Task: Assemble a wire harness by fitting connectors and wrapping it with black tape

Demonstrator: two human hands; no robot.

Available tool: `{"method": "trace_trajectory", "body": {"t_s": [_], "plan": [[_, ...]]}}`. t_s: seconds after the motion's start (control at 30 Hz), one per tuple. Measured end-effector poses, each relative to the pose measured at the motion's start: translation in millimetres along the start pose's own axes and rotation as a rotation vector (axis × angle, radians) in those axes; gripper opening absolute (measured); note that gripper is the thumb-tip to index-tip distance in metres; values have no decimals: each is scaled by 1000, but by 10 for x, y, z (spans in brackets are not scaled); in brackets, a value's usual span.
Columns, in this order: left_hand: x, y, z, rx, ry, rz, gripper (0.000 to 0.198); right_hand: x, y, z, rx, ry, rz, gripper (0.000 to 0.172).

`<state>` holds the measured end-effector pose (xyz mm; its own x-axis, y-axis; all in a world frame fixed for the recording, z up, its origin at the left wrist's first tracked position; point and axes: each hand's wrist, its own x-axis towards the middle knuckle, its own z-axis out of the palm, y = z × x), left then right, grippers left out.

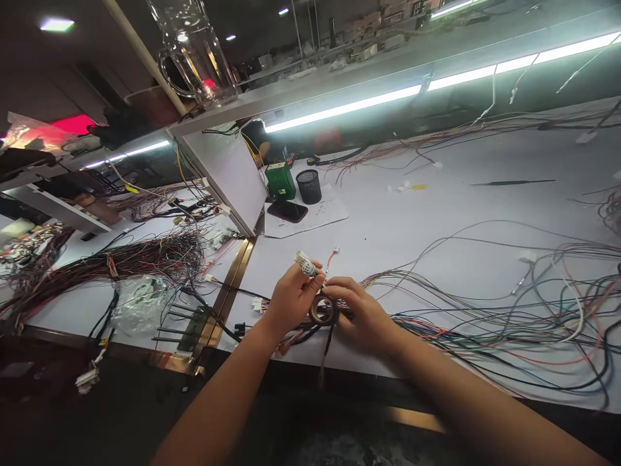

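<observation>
My left hand (293,296) is closed around the wires just behind a white multi-pin connector (305,263), whose pin face points up and to the left. Beside it my right hand (359,312) is closed on a roll of tape (323,309), held close against the wires. A short red wire (330,259) with a small white end sticks up between the hands. From under my right hand a wire bundle (436,323) fans out to the right across the white table. Small connectors, one white (259,304) and one black (239,329), lie left of my left hand.
A black mesh pen cup (309,186), a green box (280,180) and a phone (288,210) stand or lie behind my hands. A thin dark tool (514,182) lies at the back right. Left of the divider lie a heap of wires (121,259) and a plastic bag (140,304).
</observation>
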<state>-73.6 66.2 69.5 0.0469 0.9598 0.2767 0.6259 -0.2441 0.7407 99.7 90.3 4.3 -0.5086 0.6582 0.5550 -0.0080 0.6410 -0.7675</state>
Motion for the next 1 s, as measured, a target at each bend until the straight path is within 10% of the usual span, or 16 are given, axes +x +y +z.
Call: {"method": "trace_trajectory", "body": {"t_s": [0.1,0.2,0.37,0.57,0.87,1.0], "plan": [[-62,14,48,-140,24,-161,24,-43,-63,-1,-115,22,-68,38],[-135,62,48,-294,82,-219,26,-18,-42,-83,55,82,228,27],[-78,134,-2,-243,-150,51,26,269,194,-191,129,-107,628,38],[194,-22,50,136,-137,366,25,361,168,-144,86,-147,540,33],[155,-31,151,57,40,-35,25,-76,-113,1,-175,17,45,45],[13,-28,162,-196,145,-116,25,-81,14,-133,-68,112,292,37]]}}
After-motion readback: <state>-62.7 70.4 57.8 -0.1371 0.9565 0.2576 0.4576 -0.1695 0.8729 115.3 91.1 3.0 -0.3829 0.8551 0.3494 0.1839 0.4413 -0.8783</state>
